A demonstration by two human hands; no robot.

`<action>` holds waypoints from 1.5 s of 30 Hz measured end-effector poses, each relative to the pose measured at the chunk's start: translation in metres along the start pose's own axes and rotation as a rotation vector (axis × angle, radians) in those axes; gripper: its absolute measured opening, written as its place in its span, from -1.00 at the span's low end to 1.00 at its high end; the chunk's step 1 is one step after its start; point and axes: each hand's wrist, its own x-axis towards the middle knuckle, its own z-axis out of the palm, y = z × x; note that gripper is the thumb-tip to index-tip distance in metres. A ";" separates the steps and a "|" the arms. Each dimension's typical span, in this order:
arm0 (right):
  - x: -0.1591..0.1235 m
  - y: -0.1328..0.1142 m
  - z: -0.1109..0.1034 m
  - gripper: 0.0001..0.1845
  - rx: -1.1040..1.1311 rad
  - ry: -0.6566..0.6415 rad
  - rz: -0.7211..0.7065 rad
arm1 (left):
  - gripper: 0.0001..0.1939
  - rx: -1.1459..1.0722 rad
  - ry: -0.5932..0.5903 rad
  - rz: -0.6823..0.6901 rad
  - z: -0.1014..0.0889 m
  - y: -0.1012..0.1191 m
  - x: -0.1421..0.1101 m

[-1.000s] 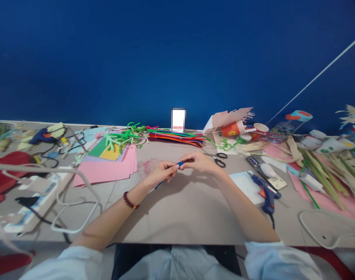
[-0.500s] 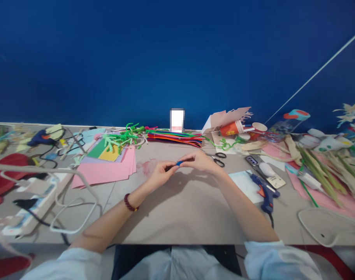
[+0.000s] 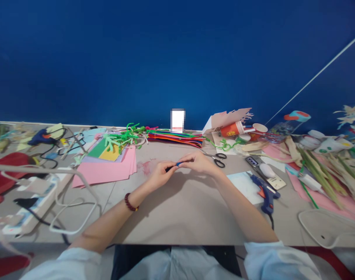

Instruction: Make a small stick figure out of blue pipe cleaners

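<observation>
In the head view, my left hand [image 3: 160, 173] and my right hand [image 3: 198, 163] meet above the middle of the table. Between their fingertips is a small blue piece [image 3: 179, 164], mostly covered by the fingers; its kind is too hidden to make out. Both hands pinch it, thumbs against forefingers. Just beyond them lies a bundle of coloured pipe cleaners [image 3: 175, 139]. Black-handled scissors [image 3: 219, 160] rest close to my right hand. To the left of my left hand are pink paper sheets [image 3: 103, 173].
A blue glue gun [image 3: 265, 192] lies by my right forearm, near a phone [image 3: 252, 161]. Green pipe cleaner shapes [image 3: 122, 139] sit on coloured sheets. At left is a white power strip [image 3: 39, 206] with loose cables. Dried husks [image 3: 320, 167] and paper cups [image 3: 232, 129] crowd the right side.
My fingers have shifted very slightly around the blue piece. Everything else stays as it was.
</observation>
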 end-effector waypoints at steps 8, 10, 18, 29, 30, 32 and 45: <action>-0.002 0.004 -0.013 -0.58 0.170 -0.138 0.108 | -0.61 -0.438 -0.097 -0.330 0.001 0.001 0.002; -0.003 0.001 -0.017 -0.51 0.207 -0.148 0.105 | -0.61 -0.586 -0.134 -0.369 -0.001 0.001 0.002; -0.001 -0.003 -0.010 -0.61 0.261 -0.071 0.040 | -0.66 -0.845 -0.170 -0.410 -0.003 0.003 0.001; -0.001 -0.004 -0.004 -0.67 0.242 0.050 0.035 | -0.61 -0.711 -0.126 -0.419 -0.001 0.004 0.002; 0.000 -0.004 -0.004 -0.68 0.240 0.053 0.048 | -0.60 -0.661 -0.100 -0.398 -0.001 0.004 0.002; 0.000 -0.004 -0.004 -0.69 0.223 0.060 0.077 | -0.60 -0.540 -0.039 -0.341 0.000 0.004 0.003; 0.005 0.008 0.009 -0.66 0.260 0.165 0.128 | -0.69 -0.030 0.153 -0.038 0.000 -0.003 -0.002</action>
